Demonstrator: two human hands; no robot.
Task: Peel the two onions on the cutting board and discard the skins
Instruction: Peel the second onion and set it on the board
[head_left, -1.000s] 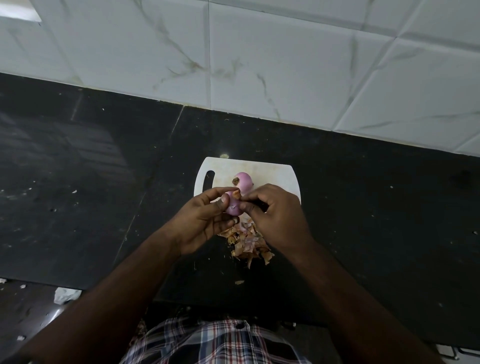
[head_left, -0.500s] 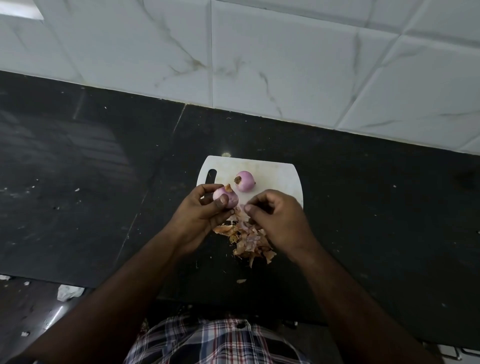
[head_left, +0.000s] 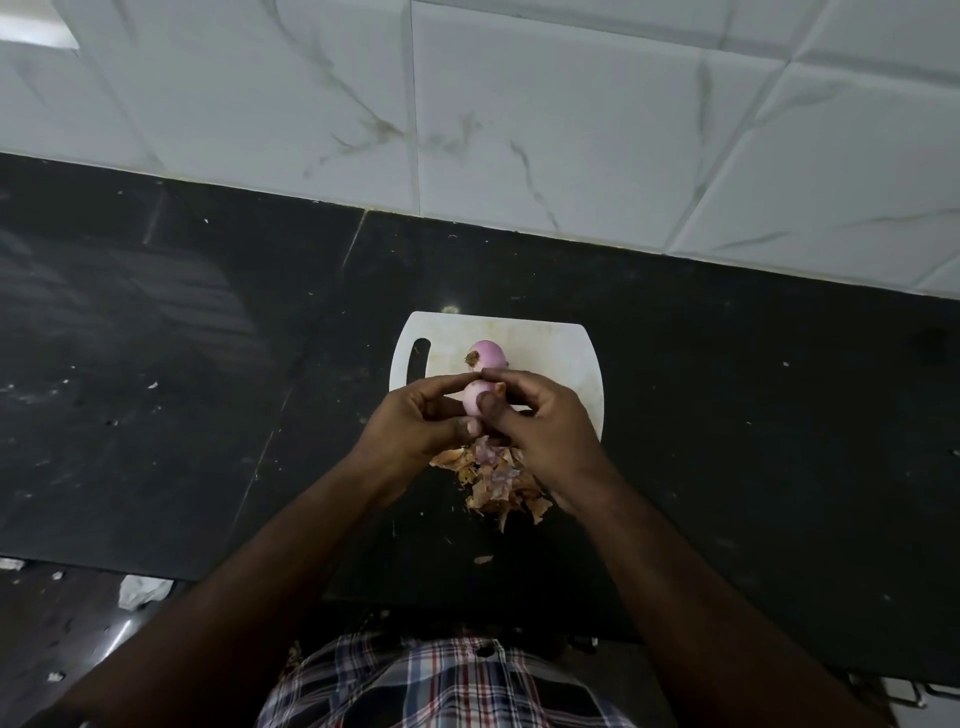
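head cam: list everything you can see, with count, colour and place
cutting board: 1, white, on the counter.
onion on the board: 1, pink, peeled, behind the hands.
held onion: 1, pink, between both hands.
pile of skins: 1, brown and purple, at the board's near edge.
counter: 1, black.
wall tiles: white, marbled, behind the counter.
checked shirt: 1, bottom centre.
left hand: grips the held onion.
right hand: fingers on the same onion.

Peeled onion (head_left: 487, 355) on cutting board (head_left: 566, 358)
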